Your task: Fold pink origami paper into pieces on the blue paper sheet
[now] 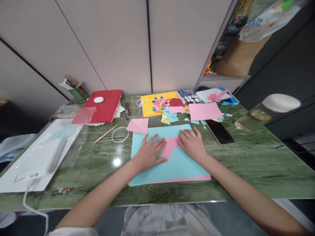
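Pink folded paper (169, 147) lies pressed under both flat, open hands, left hand (149, 152) and right hand (193, 144).

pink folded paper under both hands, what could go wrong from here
The pink folded paper lies on loose blue sheets that overhang the table edge; pressing could slide the stack and skew the crease. The left hand and right hand cover most of it, so misaligned edges may go unnoticed.

arms: bare | sleeve (73, 231): white, short | top: pale patterned
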{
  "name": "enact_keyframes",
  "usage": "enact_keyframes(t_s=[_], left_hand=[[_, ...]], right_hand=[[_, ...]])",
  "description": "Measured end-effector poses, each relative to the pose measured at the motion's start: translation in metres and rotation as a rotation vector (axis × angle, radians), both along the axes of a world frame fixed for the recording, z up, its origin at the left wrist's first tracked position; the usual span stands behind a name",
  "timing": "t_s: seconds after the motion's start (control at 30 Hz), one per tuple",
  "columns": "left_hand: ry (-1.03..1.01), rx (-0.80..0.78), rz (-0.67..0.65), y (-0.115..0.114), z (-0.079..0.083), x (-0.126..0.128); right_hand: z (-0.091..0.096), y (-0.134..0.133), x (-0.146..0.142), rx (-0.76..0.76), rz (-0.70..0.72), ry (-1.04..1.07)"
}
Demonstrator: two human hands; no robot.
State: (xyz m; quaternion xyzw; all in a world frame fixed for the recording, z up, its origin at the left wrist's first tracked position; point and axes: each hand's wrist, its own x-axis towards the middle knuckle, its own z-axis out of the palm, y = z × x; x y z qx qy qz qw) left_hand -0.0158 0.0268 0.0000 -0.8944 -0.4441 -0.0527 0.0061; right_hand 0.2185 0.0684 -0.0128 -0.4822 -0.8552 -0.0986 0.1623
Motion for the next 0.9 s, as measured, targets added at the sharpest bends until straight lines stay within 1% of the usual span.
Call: enact_keyframes(t_s=[0.1, 0.27, 0.33, 0.5, 0.73, 0.8, 0.9], left_hand=[[-0.027, -0.048, -0.005, -0.002, -0.002, -0.002], [-0.057, -0.115, -0.022, -0.002, -0.003, -0.003], [-0.059, -0.124, -0.023, -0.002, -0.002, -0.003], [-0.056, -0.135, -0.018, -0.004, 0.000, -0.004], [-0.050, -0.109, -0.024, -0.004, -0.002, -0.005], [-0.062, -0.113, -0.027, -0.004, -0.002, -0.006], [-0.082, -0.129, -0.020, -0.003, -0.004, -0.007]], right_hand=[[0.000, 0.001, -0.001, -0.002, 0.019, -0.033], [0.002, 0.002, -0.012, -0.046, 0.207, -0.129], [0.003, 0.002, -0.018, -0.057, 0.243, -0.154], [0.004, 0.003, -0.017, -0.031, 0.223, -0.171], [0.017, 0.009, 0.008, -0.043, 0.140, -0.182], [0.019, 0.010, 0.015, -0.056, 0.131, -0.194], [0.019, 0.011, 0.024, -0.046, 0.139, -0.196]])
